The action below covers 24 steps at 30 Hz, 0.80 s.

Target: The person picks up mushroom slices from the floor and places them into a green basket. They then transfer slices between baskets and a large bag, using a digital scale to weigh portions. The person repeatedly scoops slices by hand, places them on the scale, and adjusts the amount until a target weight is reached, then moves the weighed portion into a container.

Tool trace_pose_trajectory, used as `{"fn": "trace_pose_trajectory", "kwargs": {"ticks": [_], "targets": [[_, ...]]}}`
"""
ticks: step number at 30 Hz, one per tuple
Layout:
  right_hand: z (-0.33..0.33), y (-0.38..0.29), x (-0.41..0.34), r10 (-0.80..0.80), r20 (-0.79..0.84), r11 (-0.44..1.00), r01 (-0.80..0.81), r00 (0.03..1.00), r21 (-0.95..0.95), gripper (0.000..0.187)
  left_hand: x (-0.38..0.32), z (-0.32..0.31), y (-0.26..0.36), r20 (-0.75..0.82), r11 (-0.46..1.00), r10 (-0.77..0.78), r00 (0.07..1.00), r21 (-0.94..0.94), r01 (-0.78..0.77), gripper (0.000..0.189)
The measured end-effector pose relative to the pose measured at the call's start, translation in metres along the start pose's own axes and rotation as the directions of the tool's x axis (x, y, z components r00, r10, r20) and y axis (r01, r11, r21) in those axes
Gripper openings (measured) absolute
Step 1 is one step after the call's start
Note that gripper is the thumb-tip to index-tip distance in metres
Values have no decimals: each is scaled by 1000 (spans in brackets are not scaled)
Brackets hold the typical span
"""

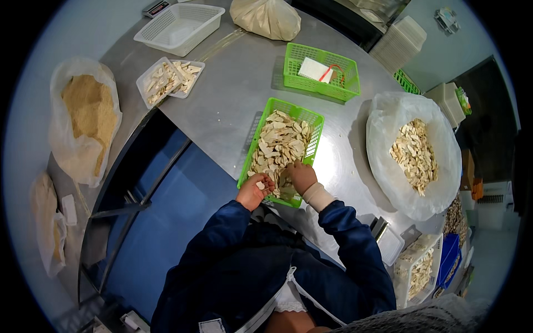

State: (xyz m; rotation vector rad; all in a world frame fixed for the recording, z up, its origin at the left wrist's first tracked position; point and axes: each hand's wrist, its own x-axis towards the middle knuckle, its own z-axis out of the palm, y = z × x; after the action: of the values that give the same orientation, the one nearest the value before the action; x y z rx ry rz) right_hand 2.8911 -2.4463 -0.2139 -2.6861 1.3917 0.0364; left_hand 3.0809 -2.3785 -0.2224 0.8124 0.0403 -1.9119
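Observation:
A green plastic basket (316, 133) filled with pale dried slices (281, 139) stands on the steel table before me. My left hand (255, 190) is palm up at the basket's near left corner, with a small pale slice (260, 185) lying on its curled fingers. At the near right part of the basket, my right hand (302, 177) reaches down, its fingertips among the slices; whether it grips one is hidden. A beige cuff wraps my right wrist.
Beyond stands a green basket (352, 79) with a white card. A large bag of slices (379, 125) is at right, two trays of slices (198, 79) and an open bag of tan powder (89, 108) at left. A white basket (179, 39) sits at the far left.

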Motion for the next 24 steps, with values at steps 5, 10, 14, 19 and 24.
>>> {"fn": "trace_pose_trajectory", "kwargs": {"ticks": [5, 10, 14, 19, 24], "targets": [[-29, -6, 3, 122, 63, 779, -134, 991, 613, 17, 9, 8, -1, 54, 994, -43, 998, 105, 37, 27], [-42, -19, 20, 81, 98, 568, -127, 992, 813, 25, 18, 0, 2, 160, 982, -176, 971, -40, 184, 40], [-20, -8, 55, 170, -145, 764, -37, 975, 644, 23, 16, -6, 7, 118, 951, -181, 976, -233, 204, 24], [30, -26, 95, 61, -163, 933, 2, 985, 361, 19, 25, -16, 13, 32, 944, -171, 985, -280, 174, 15], [10, -36, 95, 160, -55, 908, -125, 986, 400, 21, 42, -24, 10, -126, 970, -76, 989, -239, 44, 19]]}}
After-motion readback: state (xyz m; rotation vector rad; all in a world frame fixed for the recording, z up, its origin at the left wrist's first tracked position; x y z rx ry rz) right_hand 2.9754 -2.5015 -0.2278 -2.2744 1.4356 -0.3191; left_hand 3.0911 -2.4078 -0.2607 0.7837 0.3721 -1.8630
